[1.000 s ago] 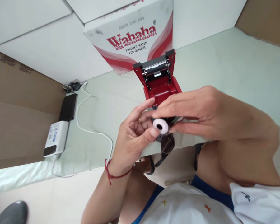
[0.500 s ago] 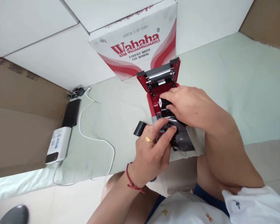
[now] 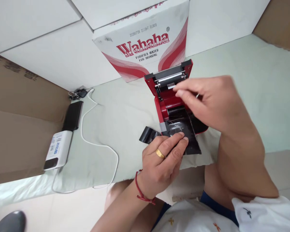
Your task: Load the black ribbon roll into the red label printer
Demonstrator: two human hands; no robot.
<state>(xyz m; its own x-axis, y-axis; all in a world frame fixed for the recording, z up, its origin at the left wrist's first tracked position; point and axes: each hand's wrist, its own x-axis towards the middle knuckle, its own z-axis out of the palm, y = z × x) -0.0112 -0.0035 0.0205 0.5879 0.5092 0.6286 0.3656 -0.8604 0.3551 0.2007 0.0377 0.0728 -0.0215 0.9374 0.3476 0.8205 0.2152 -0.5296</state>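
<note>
A red printer stands on the cloth with its lid raised, showing a dark roller with a pale strip. Inside its body lies a black roll, and from it black film runs out over the front edge. My left hand, with a gold ring, lays its outstretched fingers on that film; its thumb is hidden. My right hand is above the printer, thumb and forefinger bent close together beside the lid's small metal plate. Something pale shows behind these fingers, too little to name. Left of the printer lies a loose black film roll.
A Wahaha water carton stands behind the printer against white panels. At left are a white power bank, a black box-shaped item and a white cable. Cardboard borders the left side.
My right hand has left the roll inside the printer and risen toward the lid. The white-cored roll end is no longer visible. My left fingers have shifted slightly and flattened on the film.
</note>
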